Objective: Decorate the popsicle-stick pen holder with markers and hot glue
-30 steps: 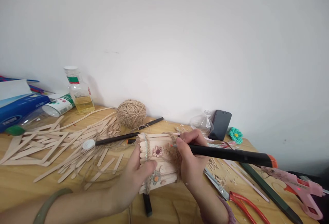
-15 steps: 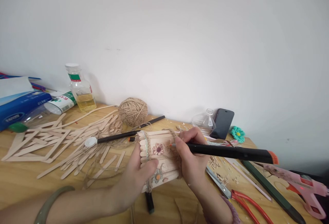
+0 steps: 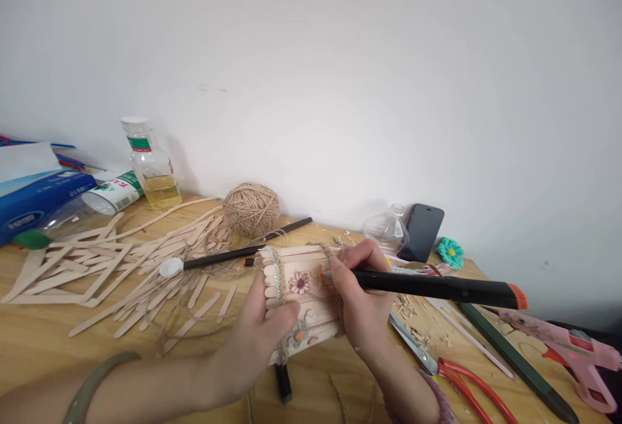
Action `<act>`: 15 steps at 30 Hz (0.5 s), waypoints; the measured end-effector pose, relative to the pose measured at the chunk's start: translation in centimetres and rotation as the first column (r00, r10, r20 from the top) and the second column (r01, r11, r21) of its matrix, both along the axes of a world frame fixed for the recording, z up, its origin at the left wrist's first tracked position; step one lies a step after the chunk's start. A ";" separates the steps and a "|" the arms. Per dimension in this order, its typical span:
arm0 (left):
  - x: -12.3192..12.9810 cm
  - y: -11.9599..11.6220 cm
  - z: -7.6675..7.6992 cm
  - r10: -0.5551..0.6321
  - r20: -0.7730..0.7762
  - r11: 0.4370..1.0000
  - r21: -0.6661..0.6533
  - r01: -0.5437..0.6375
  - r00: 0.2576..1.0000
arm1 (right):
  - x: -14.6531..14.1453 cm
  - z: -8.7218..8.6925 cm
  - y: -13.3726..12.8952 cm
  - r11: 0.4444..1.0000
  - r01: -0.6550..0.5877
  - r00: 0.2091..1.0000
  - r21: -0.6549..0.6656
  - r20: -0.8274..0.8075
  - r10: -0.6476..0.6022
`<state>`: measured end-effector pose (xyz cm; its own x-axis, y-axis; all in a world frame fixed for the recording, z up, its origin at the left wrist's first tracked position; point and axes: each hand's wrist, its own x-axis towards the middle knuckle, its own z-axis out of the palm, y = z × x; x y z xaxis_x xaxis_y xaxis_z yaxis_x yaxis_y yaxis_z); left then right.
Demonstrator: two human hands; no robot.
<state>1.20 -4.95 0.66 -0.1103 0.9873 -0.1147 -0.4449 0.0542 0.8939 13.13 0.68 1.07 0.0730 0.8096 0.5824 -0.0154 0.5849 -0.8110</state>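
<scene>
My left hand (image 3: 255, 340) grips the lower left of a small holder made of popsicle sticks (image 3: 304, 297), wrapped with twine and a glittery band, with drawn flowers on its side. My right hand (image 3: 359, 307) steadies its right end and holds a long black marker with an orange cap (image 3: 437, 289). The marker's orange tip touches the holder's face beside the upper flower. A green bangle sits on my left wrist.
Loose popsicle sticks (image 3: 111, 268) litter the wooden table (image 3: 39, 340) at left. A twine ball (image 3: 251, 209), two black pens, a glue bottle (image 3: 150, 166), a tissue box, a phone (image 3: 422, 233), red-handled scissors (image 3: 451, 375) and a pink glue gun (image 3: 568, 356) lie around.
The view shifted slightly. Both hands and the holder stay almost in place, with the marker tip still on the holder's face.
</scene>
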 end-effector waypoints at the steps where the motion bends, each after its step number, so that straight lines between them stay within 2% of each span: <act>1: 0.0 0.0 0.0 0.004 -0.006 1.000 -0.001 -0.004 1.000 | 0.0 0.0 0.0 1.000 -0.002 1.000 0.000 0.001 0.002; 11: 0.0 -0.1 -0.1 -0.012 0.067 0.999 -0.032 0.014 0.998 | -0.1 -0.3 0.2 1.000 0.018 0.999 -0.002 -0.042 -0.018; 15: -0.1 -0.1 -0.4 -0.008 0.046 0.999 -0.048 0.010 0.999 | -0.1 -0.6 0.2 1.000 0.002 0.998 -0.002 -0.063 -0.003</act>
<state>1.06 -5.09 0.25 -0.0946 0.9815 -0.1664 -0.4845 0.1006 0.8690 13.01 0.86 0.51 0.1115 0.8103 0.5753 -0.0650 0.5836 -0.8094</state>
